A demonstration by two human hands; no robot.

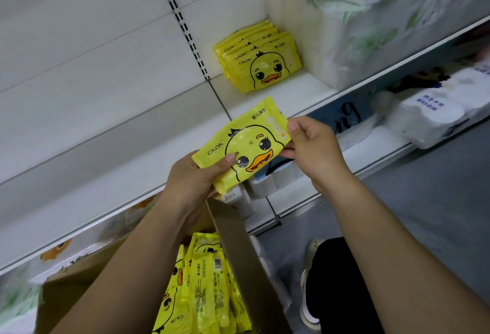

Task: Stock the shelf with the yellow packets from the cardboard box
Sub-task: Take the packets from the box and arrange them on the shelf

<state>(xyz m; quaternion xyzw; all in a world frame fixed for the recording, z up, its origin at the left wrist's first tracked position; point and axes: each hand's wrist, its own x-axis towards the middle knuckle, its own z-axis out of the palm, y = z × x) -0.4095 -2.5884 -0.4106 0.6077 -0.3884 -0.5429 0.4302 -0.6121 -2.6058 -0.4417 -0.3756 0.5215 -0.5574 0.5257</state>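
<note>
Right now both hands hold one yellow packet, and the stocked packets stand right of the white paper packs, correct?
No. The head view shows the stocked packets left of the white paper packs; left hand and right hand do hold one yellow packet.

A shop aisle: white slotted retail shelving (183,23) above the left grip (197,177), identical yellow packets (261,66) stocked beside wrapped tissue packs (371,28), a cardboard box (238,249) of more below it.
</note>
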